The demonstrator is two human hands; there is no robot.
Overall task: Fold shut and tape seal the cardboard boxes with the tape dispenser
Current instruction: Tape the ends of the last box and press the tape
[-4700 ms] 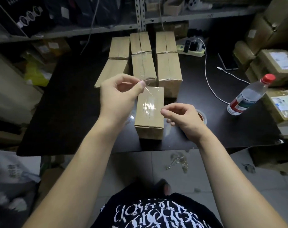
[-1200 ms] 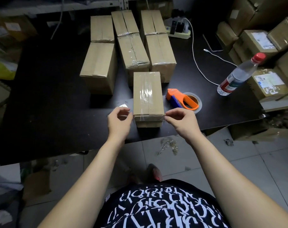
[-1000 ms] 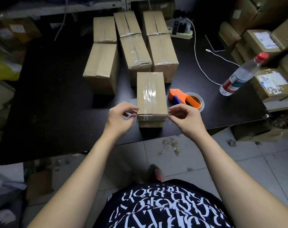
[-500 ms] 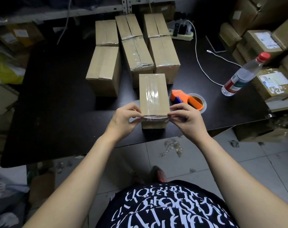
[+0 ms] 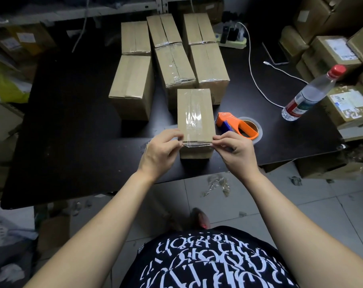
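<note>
1 black counter (image 5: 72, 132) carries 6 cardboard boxes. 5 back boxes (image 5: 133, 80) stand in rows, and the nearest box (image 5: 195, 109) sits at the front edge with clear tape laid along its top seam. The left grip (image 5: 162, 150) and right grip (image 5: 234, 148) flank its near end. Each pinches 1 end of a clear tape strip (image 5: 197, 144) stretched across the box's near top edge. A red-capped water bottle (image 5: 309, 94) stands well to the right. The orange tape dispenser (image 5: 236, 124) lies on the counter just right of the nearest box, beside the right grip, held by neither.
</note>
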